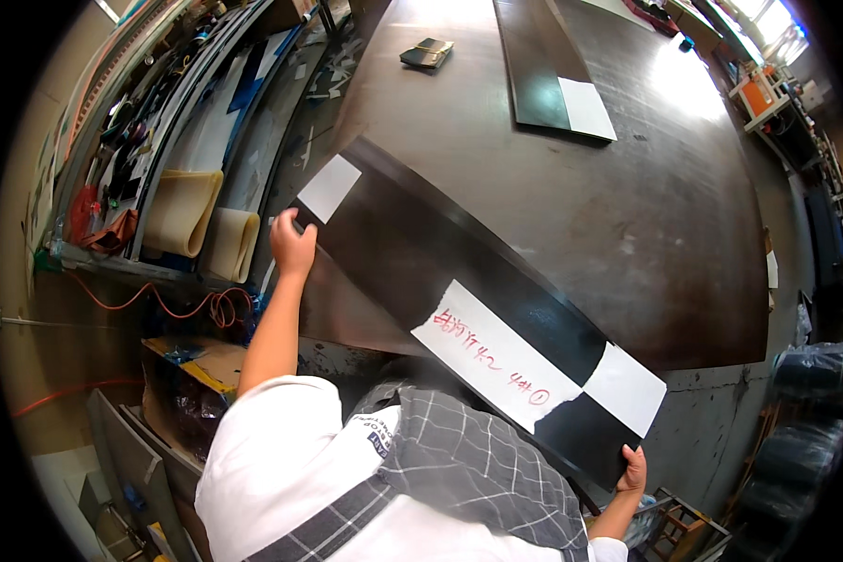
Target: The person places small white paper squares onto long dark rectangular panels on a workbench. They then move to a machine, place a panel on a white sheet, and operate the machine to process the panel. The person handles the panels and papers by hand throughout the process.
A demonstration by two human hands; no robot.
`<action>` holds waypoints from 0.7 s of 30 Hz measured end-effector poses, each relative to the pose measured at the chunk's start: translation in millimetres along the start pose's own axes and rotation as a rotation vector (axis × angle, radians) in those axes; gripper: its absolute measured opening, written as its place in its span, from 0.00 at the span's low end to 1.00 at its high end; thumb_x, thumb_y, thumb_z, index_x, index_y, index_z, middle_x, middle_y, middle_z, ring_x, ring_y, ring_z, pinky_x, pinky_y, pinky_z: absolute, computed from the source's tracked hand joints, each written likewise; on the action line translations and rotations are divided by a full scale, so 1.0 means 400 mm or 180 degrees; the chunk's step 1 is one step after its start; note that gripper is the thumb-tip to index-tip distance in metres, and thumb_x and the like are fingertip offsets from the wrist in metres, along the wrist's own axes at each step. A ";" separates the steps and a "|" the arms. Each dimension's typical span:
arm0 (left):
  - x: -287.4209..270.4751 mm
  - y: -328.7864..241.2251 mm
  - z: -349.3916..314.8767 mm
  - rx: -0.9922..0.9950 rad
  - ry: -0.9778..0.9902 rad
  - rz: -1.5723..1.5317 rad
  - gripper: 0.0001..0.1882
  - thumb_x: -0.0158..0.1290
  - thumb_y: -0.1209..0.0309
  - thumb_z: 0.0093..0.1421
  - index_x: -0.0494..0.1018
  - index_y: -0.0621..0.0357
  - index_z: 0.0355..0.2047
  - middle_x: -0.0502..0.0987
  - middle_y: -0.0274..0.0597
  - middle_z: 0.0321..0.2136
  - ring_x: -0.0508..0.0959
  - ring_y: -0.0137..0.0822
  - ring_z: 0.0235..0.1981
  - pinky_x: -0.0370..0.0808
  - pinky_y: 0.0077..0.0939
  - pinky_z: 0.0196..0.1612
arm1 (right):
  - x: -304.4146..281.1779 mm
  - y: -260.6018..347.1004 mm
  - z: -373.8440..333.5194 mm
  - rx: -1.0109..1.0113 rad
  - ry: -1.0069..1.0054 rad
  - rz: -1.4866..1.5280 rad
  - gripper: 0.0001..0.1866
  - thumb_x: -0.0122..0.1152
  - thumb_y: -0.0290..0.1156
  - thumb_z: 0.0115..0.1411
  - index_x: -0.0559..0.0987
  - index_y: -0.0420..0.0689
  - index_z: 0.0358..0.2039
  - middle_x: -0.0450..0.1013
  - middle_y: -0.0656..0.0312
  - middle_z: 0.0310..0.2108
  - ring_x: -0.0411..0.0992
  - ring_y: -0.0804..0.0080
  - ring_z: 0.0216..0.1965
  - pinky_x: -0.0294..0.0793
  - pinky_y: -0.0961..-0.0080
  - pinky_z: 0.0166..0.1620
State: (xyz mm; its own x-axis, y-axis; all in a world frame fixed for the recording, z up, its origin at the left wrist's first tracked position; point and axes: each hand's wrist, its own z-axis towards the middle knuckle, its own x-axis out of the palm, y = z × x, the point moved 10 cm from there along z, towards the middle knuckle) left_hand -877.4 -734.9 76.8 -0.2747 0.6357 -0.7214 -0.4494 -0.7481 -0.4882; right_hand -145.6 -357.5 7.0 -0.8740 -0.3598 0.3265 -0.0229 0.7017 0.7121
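Note:
Both my hands hold a long black panel (421, 225) slantwise over the near edge of the brown table. White paper pieces lie on it: one near the far left end, one at the near right corner, and a longer slip (482, 356) with red handwriting along the near side. My left hand (293, 244) grips the far left end, fingers curled at the edge. At the near right end my right hand (633, 471) grips the corner, its thumb at the edge. The undersides of both grips are hidden beneath the panel.
The large brown table (646, 234) carries another dark panel with a white paper piece (586, 109) and a small bundle of dark pieces (427, 53). Shelves (173, 140) packed with sheets and rolls stand left. Below them is a cardboard box (192, 375); wrapped black rolls (801, 450) sit right.

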 end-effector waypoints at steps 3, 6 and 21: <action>-0.014 0.301 -0.169 -0.1615 0.0298 -0.0659 0.20 0.57 0.60 0.50 0.70 0.62 0.38 0.73 0.45 0.40 0.72 0.44 0.44 0.68 0.36 0.47 | 0.072 -0.093 -0.050 -0.0100 0.0066 0.0116 0.20 0.54 0.23 0.54 0.70 0.36 0.49 0.73 0.54 0.45 0.74 0.62 0.43 0.74 0.67 0.47; 0.068 0.405 -0.277 -0.3265 0.1374 -0.2077 0.27 0.53 0.47 0.54 0.71 0.60 0.38 0.73 0.40 0.39 0.73 0.37 0.41 0.68 0.28 0.45 | 0.169 -0.175 -0.096 -0.0339 0.0026 0.0286 0.20 0.53 0.22 0.54 0.70 0.36 0.49 0.73 0.54 0.44 0.74 0.63 0.42 0.74 0.69 0.47; 0.255 0.204 -0.007 -0.2652 0.1871 -0.3659 0.03 0.50 0.72 0.56 0.68 0.50 0.30 0.74 0.30 0.26 0.74 0.27 0.25 0.68 0.23 0.23 | 0.239 -0.448 -0.323 -0.0595 -0.0642 0.0731 0.20 0.52 0.21 0.53 0.71 0.37 0.48 0.74 0.57 0.43 0.73 0.63 0.42 0.73 0.68 0.47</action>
State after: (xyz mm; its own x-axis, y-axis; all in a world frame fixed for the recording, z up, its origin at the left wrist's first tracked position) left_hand -939.7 -731.5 -37.9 0.3307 0.9132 0.2380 0.4662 0.0612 -0.8825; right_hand -162.3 -597.2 -9.2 -0.9247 -0.0641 0.3752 0.2581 0.6189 0.7419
